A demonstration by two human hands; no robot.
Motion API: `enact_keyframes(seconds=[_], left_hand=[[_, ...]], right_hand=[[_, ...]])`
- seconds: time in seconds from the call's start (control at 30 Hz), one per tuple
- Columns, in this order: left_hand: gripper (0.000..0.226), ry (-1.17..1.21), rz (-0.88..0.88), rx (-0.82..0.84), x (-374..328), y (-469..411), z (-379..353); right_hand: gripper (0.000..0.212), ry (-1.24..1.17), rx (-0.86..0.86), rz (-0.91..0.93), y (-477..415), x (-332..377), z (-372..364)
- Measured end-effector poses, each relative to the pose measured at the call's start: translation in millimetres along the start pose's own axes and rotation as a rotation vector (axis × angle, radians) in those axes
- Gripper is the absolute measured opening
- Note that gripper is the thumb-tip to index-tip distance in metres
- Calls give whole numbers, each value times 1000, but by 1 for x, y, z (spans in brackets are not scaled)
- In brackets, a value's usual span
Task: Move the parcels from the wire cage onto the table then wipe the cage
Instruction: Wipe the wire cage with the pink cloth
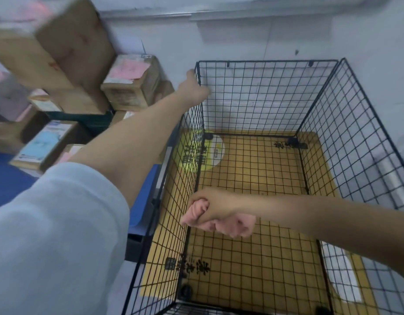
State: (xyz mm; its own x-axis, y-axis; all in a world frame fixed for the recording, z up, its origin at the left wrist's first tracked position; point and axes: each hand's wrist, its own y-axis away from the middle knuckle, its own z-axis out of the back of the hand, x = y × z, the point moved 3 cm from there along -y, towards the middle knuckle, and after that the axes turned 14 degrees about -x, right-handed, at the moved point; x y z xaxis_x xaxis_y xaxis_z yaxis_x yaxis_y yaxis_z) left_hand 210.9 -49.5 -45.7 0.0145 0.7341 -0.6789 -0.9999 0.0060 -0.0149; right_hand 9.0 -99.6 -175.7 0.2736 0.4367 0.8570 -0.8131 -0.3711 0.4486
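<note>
**Cage emptied, wiping under way on its left wall**

Far left, the brown cardboard parcels (132, 83) with pink and blue labels are piled on the blue table (5, 178), well clear of the cage. None is left inside, so the first half of the task looks finished.

The left hand (194, 87) reaches out to the far left top corner of the black wire-grid cage (355, 123). The thumb lies outside the wire and the fingers seem to curl over the rim, though the mesh partly hides them. I judge this grip is there to steady the light frame so it does not slide or flex under the rubbing.

The cage is open-topped, its thin square mesh joined by black corner clips. It stands on the floor beside the table, over a sheet of yellow cardboard (253, 258) printed with black characters.

Inside, low against the left wall, the right hand (214, 205) is clenched round a bunched pink cloth (237, 226). The cloth's folds bulge out on both sides of the fist and touch the wire. Holding it wadded gives a firm pad to press along the bars.
</note>
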Motion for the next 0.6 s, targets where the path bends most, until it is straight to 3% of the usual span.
enact_keyframes(seconds=[0.17, 0.43, 0.6], left_hand=[[67, 38, 13, 8, -2, 4, 3], [61, 87, 42, -38, -1, -3, -3], [58, 133, 49, -58, 2, -5, -4]], right_hand=[[21, 212, -168, 142, -36, 29, 58], [23, 138, -759, 120, -101, 24, 152], [10, 181, -852, 86, -127, 33, 171]])
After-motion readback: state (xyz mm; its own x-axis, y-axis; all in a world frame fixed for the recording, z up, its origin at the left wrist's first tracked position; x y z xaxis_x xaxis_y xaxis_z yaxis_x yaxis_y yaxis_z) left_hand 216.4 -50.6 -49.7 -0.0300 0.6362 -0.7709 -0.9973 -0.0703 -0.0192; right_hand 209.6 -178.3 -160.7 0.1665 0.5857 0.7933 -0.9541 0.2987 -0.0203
